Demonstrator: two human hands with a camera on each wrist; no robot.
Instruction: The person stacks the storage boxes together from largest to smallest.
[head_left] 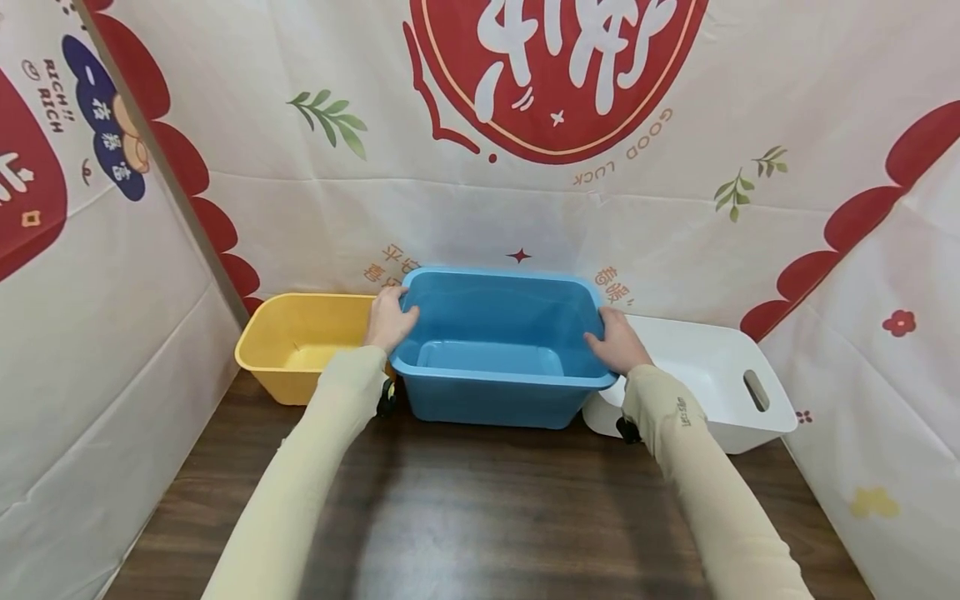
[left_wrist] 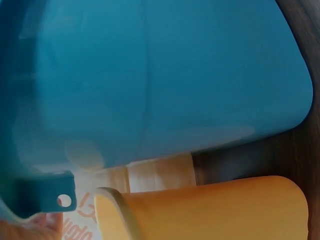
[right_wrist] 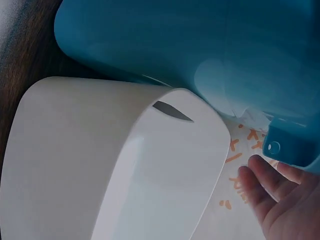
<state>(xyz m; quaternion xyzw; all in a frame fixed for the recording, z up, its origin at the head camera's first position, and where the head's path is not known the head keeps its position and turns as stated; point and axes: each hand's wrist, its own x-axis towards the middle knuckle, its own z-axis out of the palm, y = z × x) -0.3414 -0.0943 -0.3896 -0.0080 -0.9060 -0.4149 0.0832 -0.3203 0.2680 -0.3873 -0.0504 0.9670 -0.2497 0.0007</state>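
A blue plastic bin [head_left: 487, 400] stands between a yellow bin and a white bin. At its left end, my left hand [head_left: 390, 320] grips the rim with the thumb over the inner side. In the left wrist view, fingers [left_wrist: 47, 222] show under the rim's flap. My right hand [head_left: 619, 342] holds the opposite end of the rim, thumb inside. The right wrist view shows its fingers [right_wrist: 260, 187] fairly straight outside the bin, below a flap with a small hole. The blue bin's inside is bare.
The yellow bin [head_left: 276, 385] sits close on the left, behind my left forearm. On the right, the white bin [head_left: 765, 433] with a handle slot stands slightly askew, partly overlapped by the blue rim. Printed cloth walls [head_left: 480, 217] enclose the dark wood table [head_left: 480, 508].
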